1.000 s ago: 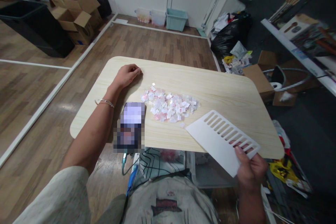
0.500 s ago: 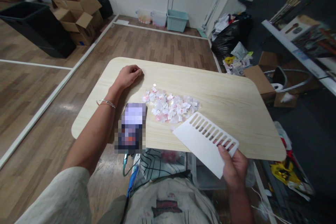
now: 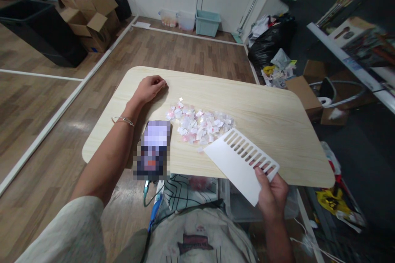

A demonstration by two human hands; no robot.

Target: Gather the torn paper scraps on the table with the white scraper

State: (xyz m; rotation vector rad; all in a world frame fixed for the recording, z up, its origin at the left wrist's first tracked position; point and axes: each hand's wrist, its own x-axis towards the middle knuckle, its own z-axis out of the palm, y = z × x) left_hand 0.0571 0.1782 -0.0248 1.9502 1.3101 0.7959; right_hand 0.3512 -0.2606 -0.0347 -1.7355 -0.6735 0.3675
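My right hand point(image 3: 271, 193) grips a flat white plastic card with a row of slots point(image 3: 239, 160) by its near right corner. The card's far edge touches the near side of a heap of small white and pink paper scraps point(image 3: 200, 125) on the light wooden table point(image 3: 271, 119). My left hand point(image 3: 150, 87) rests on the table at the far left, fingers curled, nothing visible in it. A phone point(image 3: 153, 148) lies between my left forearm and the scraps, at the table's near edge.
Cardboard boxes point(image 3: 88, 14) and a black bin point(image 3: 40, 28) stand on the wooden floor at the far left. A teal tub point(image 3: 207, 22) sits by the wall. A black rubbish bag point(image 3: 271, 41) and clutter lie to the right, with a shelf point(image 3: 354, 57) beyond.
My right hand has carried the slotted card leftward and toward the scrap heap, so its edge now meets the scraps. My left hand has stayed put.
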